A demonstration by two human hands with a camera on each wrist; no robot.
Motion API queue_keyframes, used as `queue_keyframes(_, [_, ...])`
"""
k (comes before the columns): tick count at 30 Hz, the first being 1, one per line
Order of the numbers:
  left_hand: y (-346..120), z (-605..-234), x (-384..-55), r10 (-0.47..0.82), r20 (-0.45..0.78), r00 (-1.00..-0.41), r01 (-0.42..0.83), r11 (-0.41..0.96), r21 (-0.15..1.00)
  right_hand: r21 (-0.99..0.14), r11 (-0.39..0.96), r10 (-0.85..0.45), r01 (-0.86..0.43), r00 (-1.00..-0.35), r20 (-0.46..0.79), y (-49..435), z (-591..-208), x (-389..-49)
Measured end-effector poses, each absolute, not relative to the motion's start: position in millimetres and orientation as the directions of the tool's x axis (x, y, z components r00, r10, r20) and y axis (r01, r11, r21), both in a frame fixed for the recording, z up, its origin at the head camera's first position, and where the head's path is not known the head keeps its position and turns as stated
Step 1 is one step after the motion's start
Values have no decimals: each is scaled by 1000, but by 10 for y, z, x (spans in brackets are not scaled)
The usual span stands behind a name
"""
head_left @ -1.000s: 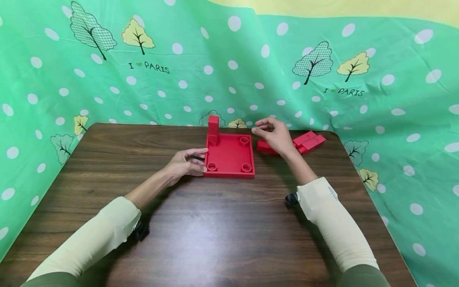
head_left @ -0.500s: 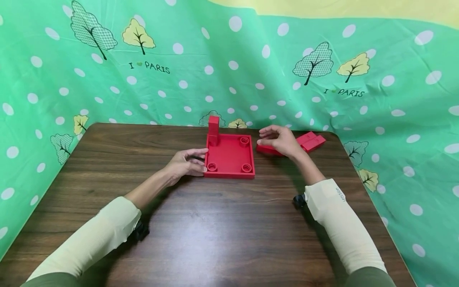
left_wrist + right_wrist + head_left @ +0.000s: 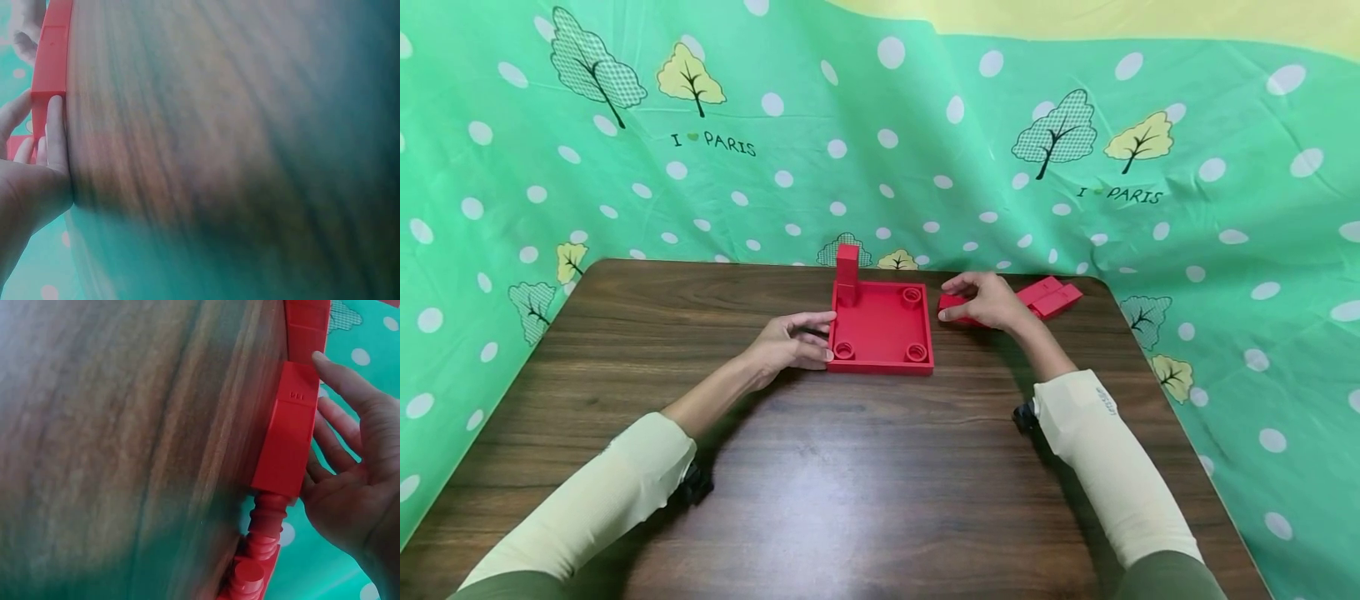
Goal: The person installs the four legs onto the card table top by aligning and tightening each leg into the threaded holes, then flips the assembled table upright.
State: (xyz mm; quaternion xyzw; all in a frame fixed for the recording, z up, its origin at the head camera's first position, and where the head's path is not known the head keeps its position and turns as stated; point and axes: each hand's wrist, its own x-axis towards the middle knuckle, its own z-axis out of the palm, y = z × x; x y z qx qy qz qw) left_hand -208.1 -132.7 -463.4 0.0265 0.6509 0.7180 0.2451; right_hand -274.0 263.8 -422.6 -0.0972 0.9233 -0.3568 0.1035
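A red square tray (image 3: 882, 325) with raised walls and round threaded sockets in its corners rests on the table. A red block-shaped leg (image 3: 847, 271) stands upright at its back left corner. My left hand (image 3: 782, 346) touches the tray's left wall, index finger and thumb tips apart along it, fingers fairly straight in the left wrist view. My right hand (image 3: 988, 302) is over a red leg (image 3: 286, 431) lying on the table, fingers spread on its far side. In the right wrist view the thumb tip is right at the leg's upper end edge. The leg's other end is a threaded screw.
Two more red legs (image 3: 1051, 297) lie side by side at the back right, beyond my right hand. The brown wooden table (image 3: 850, 483) ends at a green dotted cloth (image 3: 880, 125) hanging behind it.
My right hand has moved back to the right from near the tray and come down over the lying leg. The left hand and the tray have kept their place.
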Motion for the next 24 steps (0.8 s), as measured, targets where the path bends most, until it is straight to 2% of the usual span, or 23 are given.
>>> queue_keyframes(7, [-1332,-4625,-2078,387,-283,-878,-314,-20,949,-619,779,-237,-99,-961,-145,2585,-4272,-2787])
queue_keyframes(16, [-1332,-4623,-2088,390,-287,-875,-321,-23,947,-596,796,-228,-100,-963,-143,2574,-4309,-2814])
queue_keyframes(24, [-1336,-4617,-2088,388,-288,-876,-317,-13,948,-586,795,-266,-154,-958,-109,2597,-4304,-2783])
